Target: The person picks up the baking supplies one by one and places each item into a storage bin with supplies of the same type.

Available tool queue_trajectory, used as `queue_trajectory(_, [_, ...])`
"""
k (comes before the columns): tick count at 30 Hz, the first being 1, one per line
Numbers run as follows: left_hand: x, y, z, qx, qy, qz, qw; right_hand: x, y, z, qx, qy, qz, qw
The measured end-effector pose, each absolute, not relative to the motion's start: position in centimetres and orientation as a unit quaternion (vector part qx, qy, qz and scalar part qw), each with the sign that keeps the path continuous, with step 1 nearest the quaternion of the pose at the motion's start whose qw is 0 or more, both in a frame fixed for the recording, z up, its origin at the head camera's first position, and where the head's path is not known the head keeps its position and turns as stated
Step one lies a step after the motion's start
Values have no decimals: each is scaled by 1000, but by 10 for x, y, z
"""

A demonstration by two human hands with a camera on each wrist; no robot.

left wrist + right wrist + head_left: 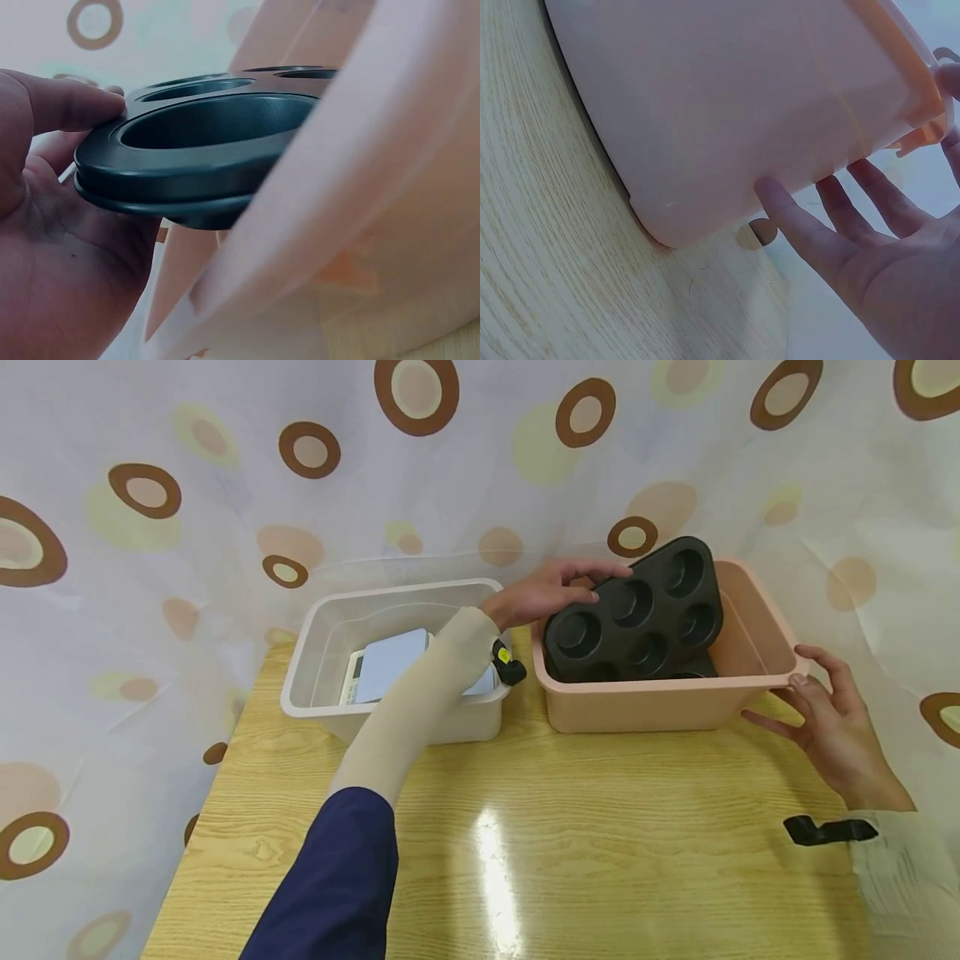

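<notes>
A dark muffin pan point(632, 603) with several round cups leans tilted in the pink plastic bin point(626, 693), its upper part above the rim. My left hand point(551, 589) grips the pan's left edge. In the left wrist view, a finger lies on top of the pan's edge point(180, 176), and the palm is below it. At the bin's front right corner is my right hand point(832, 727), holding the rim with the thumb on top. Its other fingers point(802, 232) touch the bin's outer side wall point(705, 112) in the right wrist view.
Left of the pink bin stands a white plastic bin point(300, 681), holding a flat pale-blue and white object point(390, 664); the left forearm crosses over it. Both bins sit on a wooden table point(600, 843). A spotted curtain point(480, 468) hangs behind.
</notes>
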State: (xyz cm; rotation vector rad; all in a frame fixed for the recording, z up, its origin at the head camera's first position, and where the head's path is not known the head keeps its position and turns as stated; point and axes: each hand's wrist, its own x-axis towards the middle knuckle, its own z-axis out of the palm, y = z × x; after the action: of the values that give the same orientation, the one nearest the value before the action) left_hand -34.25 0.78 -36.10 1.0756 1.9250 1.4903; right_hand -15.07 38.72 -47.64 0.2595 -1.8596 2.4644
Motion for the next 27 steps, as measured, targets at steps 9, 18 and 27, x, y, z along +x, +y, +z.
queue_trajectory(9, [-337, 1, -356, 425, 784, 388, 234, -153, 386, -474, 86, -610, 788, 23])
queue_trajectory(18, [-331, -6, -351, 429, 799, 355, 227, -152, 388, -473, 100, -592, 799, 29])
queue_trajectory(27, [-322, -11, -351, 415, 777, 406, 243, -151, 387, -475, 84, -600, 795, 25])
